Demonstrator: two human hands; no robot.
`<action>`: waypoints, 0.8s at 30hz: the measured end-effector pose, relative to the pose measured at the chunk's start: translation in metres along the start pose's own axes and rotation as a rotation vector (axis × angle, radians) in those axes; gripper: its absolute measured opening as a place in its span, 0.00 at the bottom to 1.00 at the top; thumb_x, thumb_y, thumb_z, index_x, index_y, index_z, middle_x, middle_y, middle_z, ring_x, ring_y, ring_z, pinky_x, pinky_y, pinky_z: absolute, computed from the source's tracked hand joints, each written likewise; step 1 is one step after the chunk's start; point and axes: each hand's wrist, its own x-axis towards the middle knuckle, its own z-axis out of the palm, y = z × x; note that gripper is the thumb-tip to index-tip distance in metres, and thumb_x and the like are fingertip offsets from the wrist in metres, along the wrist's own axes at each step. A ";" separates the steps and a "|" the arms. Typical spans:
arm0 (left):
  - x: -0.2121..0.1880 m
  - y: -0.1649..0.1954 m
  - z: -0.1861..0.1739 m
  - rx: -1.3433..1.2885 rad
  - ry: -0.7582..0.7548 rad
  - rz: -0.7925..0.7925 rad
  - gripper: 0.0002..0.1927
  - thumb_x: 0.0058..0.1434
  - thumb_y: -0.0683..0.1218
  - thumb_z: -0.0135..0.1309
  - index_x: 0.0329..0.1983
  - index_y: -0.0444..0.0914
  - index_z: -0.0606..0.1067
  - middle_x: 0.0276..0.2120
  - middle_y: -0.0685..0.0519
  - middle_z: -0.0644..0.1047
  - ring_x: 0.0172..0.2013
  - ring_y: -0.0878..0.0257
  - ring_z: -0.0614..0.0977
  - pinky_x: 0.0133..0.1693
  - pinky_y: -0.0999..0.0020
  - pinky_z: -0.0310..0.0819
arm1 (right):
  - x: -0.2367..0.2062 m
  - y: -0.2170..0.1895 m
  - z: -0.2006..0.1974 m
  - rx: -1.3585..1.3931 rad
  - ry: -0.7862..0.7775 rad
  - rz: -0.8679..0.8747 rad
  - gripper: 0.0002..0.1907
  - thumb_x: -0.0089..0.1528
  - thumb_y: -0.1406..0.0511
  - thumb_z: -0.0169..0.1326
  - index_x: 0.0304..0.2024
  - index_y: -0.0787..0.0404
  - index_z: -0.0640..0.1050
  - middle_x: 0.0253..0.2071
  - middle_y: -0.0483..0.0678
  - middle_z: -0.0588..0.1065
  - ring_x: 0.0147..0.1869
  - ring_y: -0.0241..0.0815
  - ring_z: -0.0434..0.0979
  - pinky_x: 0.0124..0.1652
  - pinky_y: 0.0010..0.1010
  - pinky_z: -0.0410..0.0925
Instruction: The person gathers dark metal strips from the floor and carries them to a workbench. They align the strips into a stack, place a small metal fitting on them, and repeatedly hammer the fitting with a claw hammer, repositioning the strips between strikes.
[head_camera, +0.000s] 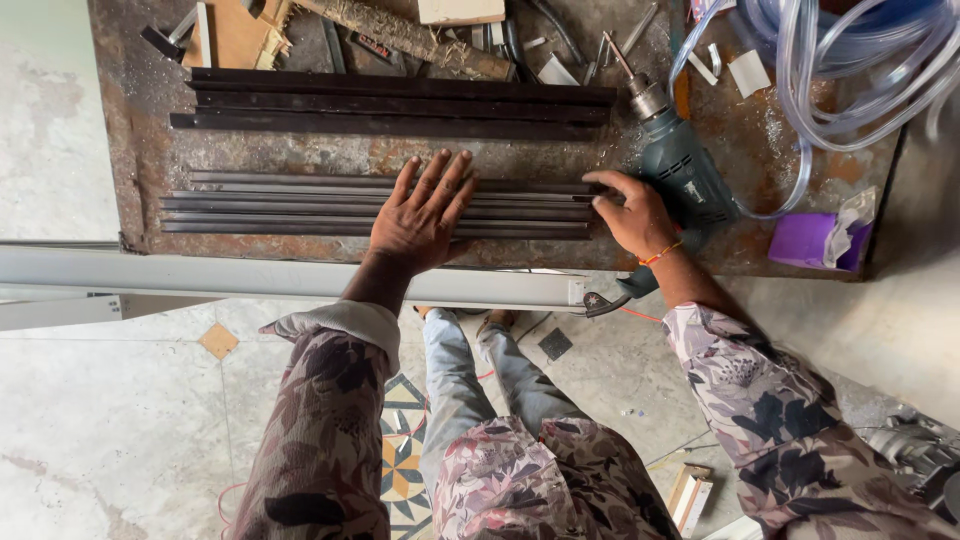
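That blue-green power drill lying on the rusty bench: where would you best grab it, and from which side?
Probably by the handle, coming from the near edge of the rusty bench. The power drill lies flat, bit pointing away toward the clutter, its handle running toward the person, beside the right hand. The left hand lies flat on the dark metal strips.

Floral sleeves, jeans, orange wrist thread (660, 254)

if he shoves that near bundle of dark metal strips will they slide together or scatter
The strips look like stiff, straight metal, so they probably won't flex. They lie loose side by side, so a push could shift them unevenly; the left hand lies flat on them and the right hand touches their ends. The rusty table probably adds drag.
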 end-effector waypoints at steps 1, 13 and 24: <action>0.002 0.000 -0.001 -0.008 -0.024 -0.018 0.53 0.59 0.76 0.50 0.78 0.43 0.53 0.76 0.47 0.52 0.74 0.49 0.53 0.72 0.46 0.44 | 0.000 0.000 -0.002 -0.020 -0.013 0.017 0.20 0.62 0.71 0.53 0.58 0.58 0.80 0.53 0.53 0.81 0.57 0.45 0.82 0.55 0.33 0.71; 0.007 -0.002 -0.001 0.035 -0.132 -0.037 0.53 0.58 0.75 0.51 0.77 0.41 0.54 0.71 0.46 0.60 0.69 0.48 0.60 0.68 0.47 0.50 | 0.063 -0.017 0.012 0.439 0.257 0.441 0.19 0.70 0.51 0.52 0.45 0.61 0.77 0.39 0.48 0.81 0.39 0.37 0.84 0.31 0.22 0.71; 0.001 -0.008 0.009 0.040 0.002 0.029 0.52 0.57 0.74 0.54 0.75 0.37 0.62 0.78 0.51 0.46 0.76 0.50 0.51 0.72 0.45 0.47 | 0.043 0.018 0.005 0.365 0.022 0.168 0.22 0.61 0.71 0.57 0.59 0.59 0.74 0.41 0.48 0.80 0.43 0.36 0.80 0.43 0.25 0.72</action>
